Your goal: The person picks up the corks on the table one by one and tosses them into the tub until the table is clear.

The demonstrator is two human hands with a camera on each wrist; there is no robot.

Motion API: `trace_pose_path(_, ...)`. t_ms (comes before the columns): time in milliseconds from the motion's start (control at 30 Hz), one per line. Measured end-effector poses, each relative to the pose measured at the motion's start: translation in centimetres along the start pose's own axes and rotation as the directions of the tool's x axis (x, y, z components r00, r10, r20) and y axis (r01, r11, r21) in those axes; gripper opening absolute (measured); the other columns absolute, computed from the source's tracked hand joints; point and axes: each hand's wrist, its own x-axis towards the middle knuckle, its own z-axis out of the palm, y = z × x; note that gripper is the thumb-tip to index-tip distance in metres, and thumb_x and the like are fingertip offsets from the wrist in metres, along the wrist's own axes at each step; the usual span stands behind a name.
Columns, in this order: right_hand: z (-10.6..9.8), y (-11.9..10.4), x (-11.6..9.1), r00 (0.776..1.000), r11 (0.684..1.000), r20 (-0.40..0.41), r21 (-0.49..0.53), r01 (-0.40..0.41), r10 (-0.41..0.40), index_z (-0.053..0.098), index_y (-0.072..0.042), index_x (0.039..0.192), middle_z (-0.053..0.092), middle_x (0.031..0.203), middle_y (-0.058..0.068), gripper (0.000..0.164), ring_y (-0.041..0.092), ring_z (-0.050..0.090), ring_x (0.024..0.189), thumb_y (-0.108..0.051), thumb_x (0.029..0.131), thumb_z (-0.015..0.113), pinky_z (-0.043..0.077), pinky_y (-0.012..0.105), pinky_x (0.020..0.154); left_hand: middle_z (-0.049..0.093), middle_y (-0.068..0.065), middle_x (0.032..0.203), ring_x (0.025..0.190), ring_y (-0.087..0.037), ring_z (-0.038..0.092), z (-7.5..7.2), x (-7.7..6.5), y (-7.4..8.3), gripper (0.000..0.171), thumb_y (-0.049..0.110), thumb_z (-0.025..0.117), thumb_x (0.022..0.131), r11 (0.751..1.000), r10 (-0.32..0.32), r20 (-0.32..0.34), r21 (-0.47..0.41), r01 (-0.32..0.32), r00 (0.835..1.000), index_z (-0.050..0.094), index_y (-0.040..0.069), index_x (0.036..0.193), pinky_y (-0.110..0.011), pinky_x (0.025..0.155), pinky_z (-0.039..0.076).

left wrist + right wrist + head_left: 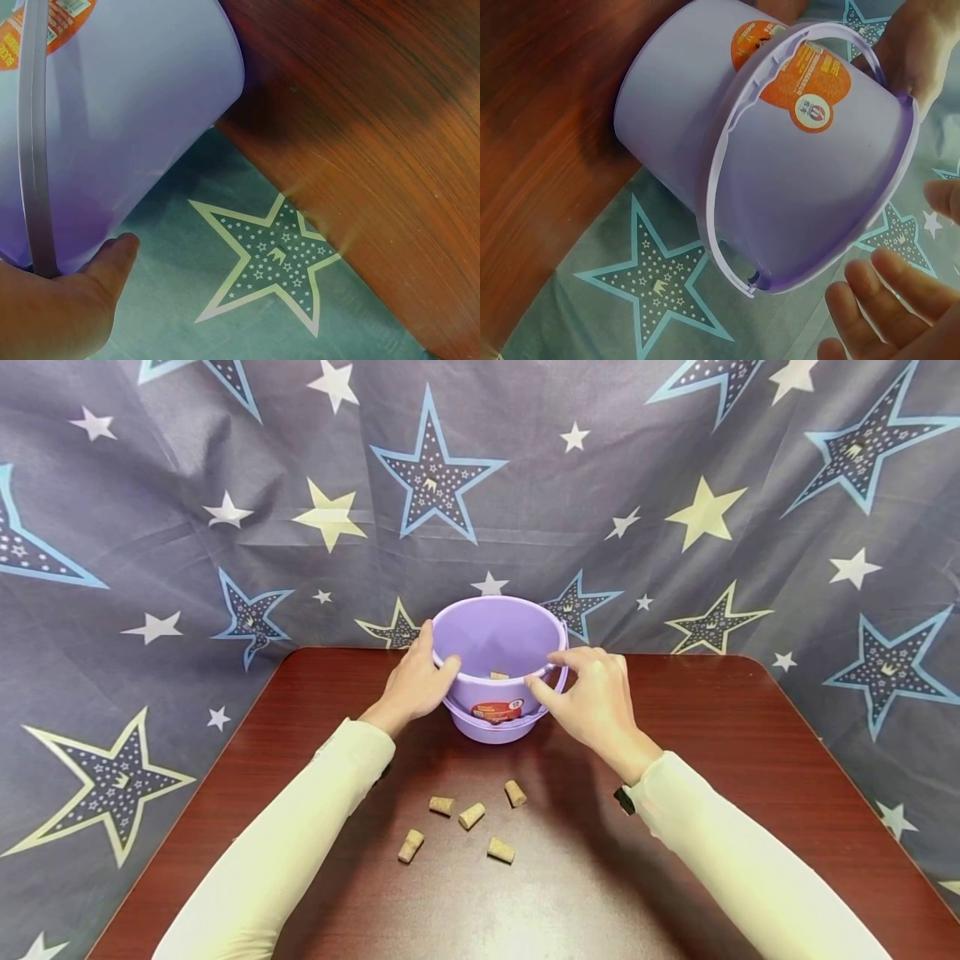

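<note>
A light purple plastic bucket (pixel 487 639) stands upright at the back of the table, with a red-orange label (pixel 495 712) on its front. Its handle (pixel 712 180) hangs down across the front. My left hand (pixel 416 677) grips the left side of the rim, thumb at the edge. Close to the right side of the rim is my right hand (pixel 596 697); in the right wrist view its fingers (pixel 900 292) are spread and apart from the bucket. One cork (pixel 498 676) shows inside the bucket. Several corks (pixel 472 816) lie on the table in front of it.
The dark reddish wooden table (pixel 712 827) ends just behind the bucket. A grey cloth with stars (pixel 525 468) hangs behind and at both sides. A loose cork (pixel 411 846) lies nearest the left forearm, another (pixel 501 850) nearer the front.
</note>
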Motion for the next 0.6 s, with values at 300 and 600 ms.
trace_pose_path(300,0.0,0.0,-1.1,0.999,0.999,-0.028,0.024,0.028,-0.028,0.081,-0.005,0.099,0.076,0.088,0.006,0.038,0.027,0.064,0.085,-0.037,0.079,0.086,0.04,0.045,0.082,0.025,-0.018,0.167,0.149,-0.035,0.033,-0.1,0.0,0.1,0.088,0.045,0.047,0.096,1.0,0.006,-0.001,0.005,-0.006,1.0,0.008,0.006,0.165,-0.055,0.115,0.034)
trace_pose_path(600,0.0,-0.1,-1.9,0.999,0.998,-0.031,0.039,0.044,-0.043,0.08,-0.007,0.092,0.076,0.086,0.006,0.031,0.027,0.065,0.083,-0.034,0.078,0.086,0.04,0.044,0.08,0.025,-0.017,0.167,0.15,-0.035,0.033,-0.1,0.0,0.1,0.088,0.045,0.047,0.096,1.0,0.006,0.002,0.01,-0.006,1.0,0.008,0.007,0.165,-0.055,0.115,0.034)
